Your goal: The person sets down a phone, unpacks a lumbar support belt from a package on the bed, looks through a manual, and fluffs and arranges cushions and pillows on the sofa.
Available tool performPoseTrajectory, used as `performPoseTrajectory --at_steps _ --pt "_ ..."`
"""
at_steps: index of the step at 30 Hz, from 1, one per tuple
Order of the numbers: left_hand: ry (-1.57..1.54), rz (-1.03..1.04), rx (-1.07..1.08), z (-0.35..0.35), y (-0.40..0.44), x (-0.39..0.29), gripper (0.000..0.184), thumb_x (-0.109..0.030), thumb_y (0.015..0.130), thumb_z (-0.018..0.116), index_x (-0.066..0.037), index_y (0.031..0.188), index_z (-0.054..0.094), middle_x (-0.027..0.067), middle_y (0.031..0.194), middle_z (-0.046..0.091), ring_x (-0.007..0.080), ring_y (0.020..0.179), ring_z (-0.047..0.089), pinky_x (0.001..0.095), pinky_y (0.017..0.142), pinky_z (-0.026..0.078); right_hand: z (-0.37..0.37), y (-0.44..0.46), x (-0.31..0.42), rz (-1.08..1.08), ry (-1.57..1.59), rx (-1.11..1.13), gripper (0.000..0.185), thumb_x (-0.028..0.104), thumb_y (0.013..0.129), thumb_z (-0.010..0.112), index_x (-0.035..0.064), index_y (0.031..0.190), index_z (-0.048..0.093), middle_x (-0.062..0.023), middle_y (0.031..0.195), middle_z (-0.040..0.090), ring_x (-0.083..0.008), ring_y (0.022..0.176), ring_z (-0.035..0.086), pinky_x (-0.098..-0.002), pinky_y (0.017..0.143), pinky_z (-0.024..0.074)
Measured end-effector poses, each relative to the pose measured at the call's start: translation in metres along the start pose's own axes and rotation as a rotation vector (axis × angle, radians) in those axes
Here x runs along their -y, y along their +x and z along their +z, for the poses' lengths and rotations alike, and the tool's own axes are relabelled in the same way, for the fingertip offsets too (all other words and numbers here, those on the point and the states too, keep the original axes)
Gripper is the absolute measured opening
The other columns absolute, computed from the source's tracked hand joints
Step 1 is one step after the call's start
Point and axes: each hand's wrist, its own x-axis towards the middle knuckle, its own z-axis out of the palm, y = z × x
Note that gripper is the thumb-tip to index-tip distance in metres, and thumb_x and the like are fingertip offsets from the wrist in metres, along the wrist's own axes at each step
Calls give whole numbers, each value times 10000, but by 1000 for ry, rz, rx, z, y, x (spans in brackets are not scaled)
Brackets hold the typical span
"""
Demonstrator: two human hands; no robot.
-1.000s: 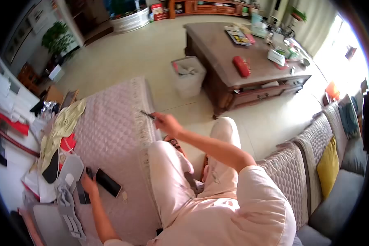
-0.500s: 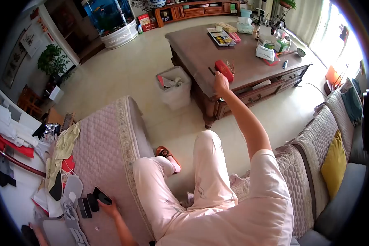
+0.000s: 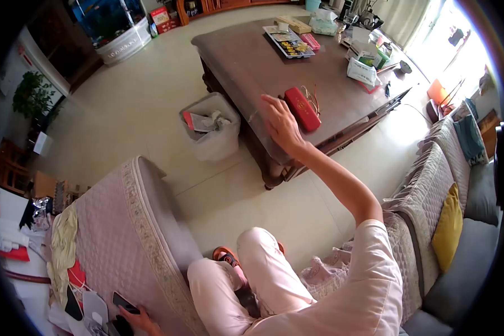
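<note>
My right hand [image 3: 284, 124] is stretched out over the near corner of the brown table [image 3: 235, 61], its fingers extended and nothing visible in them. Right beside it lies a red glasses case [image 3: 303, 108], with a pair of thin-framed glasses [image 3: 311, 99] along its far side. Low on the left, my left hand [image 3: 142, 321] has its fingers at the edge of a dark smartphone [image 3: 125, 303], gripping it just above the quilted sofa cover [image 3: 112, 235]. A black object [image 3: 119, 326] lies close to that hand, partly cut off by the dark frame edge.
A translucent waste bin [image 3: 210, 140] with crumpled paper stands by the table's left side. Farther back on the table are a tray of small packets [image 3: 289, 42], a tissue pack [image 3: 362, 73] and other clutter. Clothes [image 3: 64, 241] lie along the sofa's left edge.
My right hand has opened and shifted left and toward me off the red case; the dark thin item at its fingers no longer shows. The view has tilted. My left hand stays at the smartphone.
</note>
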Motion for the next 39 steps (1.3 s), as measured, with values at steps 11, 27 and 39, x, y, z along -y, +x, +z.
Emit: performPoseTrajectory --at_steps 11,27,39 --pt "-553 193 931 -198 29 -216 447 -77 744 631 -26 1164 488 172 1142 514 323 1060 476 379 892 381 -81 -96 171 404 738 845 392 161 807 562 81 1179 467 -134 1199 475 -303 1082 466 -371 913 392" --pt "-724 708 1731 -417 168 -429 249 -114 787 589 -5 1011 585 136 952 599 238 887 558 304 782 440 -489 7 436 1324 929 746 171 210 807 574 65 897 570 -66 767 598 -162 674 559 -300 612 455" --pt "-103 1426 2130 -445 180 -630 215 -156 810 571 9 938 624 101 856 636 166 803 587 253 743 452 -522 -47 549 1711 591 -293 167 173 840 523 44 753 583 -55 676 585 -177 570 563 -270 515 438"
